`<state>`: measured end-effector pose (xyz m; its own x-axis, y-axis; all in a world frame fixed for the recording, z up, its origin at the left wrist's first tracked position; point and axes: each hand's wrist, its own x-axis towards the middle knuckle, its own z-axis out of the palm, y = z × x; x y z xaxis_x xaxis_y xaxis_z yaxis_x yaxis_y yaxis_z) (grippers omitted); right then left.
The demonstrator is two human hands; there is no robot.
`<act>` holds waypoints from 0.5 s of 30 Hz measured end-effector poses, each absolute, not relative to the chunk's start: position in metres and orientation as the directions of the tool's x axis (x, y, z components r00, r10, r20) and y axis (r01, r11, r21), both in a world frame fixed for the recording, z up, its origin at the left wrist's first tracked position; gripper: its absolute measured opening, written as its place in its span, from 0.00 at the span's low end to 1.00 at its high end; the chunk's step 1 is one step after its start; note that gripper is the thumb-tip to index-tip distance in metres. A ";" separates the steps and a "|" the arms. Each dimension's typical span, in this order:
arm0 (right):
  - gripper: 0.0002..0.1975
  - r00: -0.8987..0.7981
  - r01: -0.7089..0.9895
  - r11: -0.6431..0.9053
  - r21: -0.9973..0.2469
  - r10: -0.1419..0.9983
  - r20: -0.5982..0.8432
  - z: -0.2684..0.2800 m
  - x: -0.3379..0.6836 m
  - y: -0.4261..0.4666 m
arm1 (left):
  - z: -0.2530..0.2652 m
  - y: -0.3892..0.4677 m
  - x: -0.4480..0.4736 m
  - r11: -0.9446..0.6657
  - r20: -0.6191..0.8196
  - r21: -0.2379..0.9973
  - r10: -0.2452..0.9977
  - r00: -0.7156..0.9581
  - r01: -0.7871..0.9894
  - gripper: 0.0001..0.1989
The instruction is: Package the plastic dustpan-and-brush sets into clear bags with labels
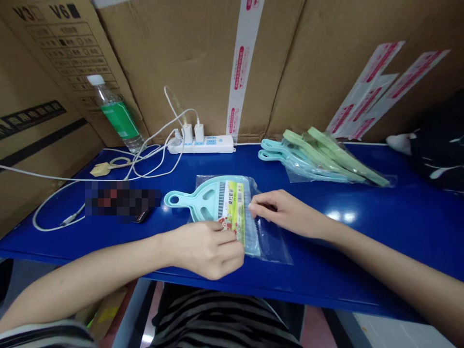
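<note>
Left hand (208, 249) curls inward; right hand (286, 210) has its fingertips drawn together; whether either pinches anything, I cannot tell. Blue tabletop (348, 193) spreads beneath, with a pile of bagged sets (319, 154) far right. Near the middle, by both hands, lies one bagged pale-blue dustpan (205, 205), its label (235, 193) facing up.

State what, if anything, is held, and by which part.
Cannot be told: left hand and right hand are over the clear-bagged turquoise plastic dustpan set.
</note>
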<state>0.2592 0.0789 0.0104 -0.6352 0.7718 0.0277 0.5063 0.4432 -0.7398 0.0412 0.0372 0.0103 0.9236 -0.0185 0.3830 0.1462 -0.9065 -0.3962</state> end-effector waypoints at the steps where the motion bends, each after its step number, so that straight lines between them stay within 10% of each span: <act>1: 0.22 -0.621 0.508 0.428 -0.747 0.783 0.027 0.009 0.258 0.079 | 0.010 0.037 0.041 -0.906 0.387 -0.397 -0.021 0.922 0.146 0.11; 10: 0.17 -0.657 0.365 0.356 -0.860 0.753 0.033 0.016 0.268 0.086 | 0.011 0.037 0.043 -0.888 0.416 -0.428 -0.032 0.909 0.165 0.08; 15: 0.17 -0.728 0.432 0.710 -0.557 0.638 0.249 0.006 0.268 0.084 | 0.012 0.037 0.045 -0.891 0.447 -0.420 -0.037 0.894 0.174 0.08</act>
